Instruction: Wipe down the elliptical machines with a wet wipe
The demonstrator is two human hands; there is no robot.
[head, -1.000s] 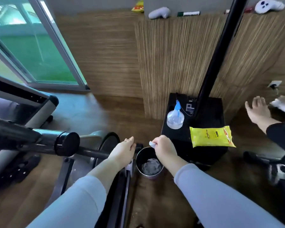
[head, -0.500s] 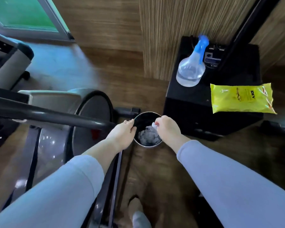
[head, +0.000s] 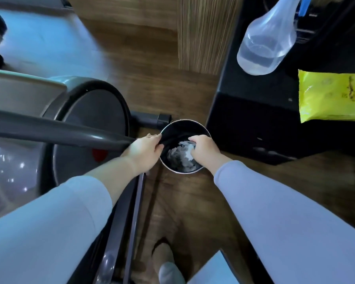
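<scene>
wipe (head: 190, 153) lowered into bin (head: 184, 121), pack (head: 332, 97) print unreadable

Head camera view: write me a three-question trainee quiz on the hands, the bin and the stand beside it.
1. True or false: the spray bottle stands on the black stand.
2. What does the left hand grip? A: the rim of the waste bin. B: a mop handle. C: a towel.
3. Fill in: the right hand holds a crumpled white ____ at the bin's mouth.

Key: 1 true; 2 A; 3 wipe.
</scene>
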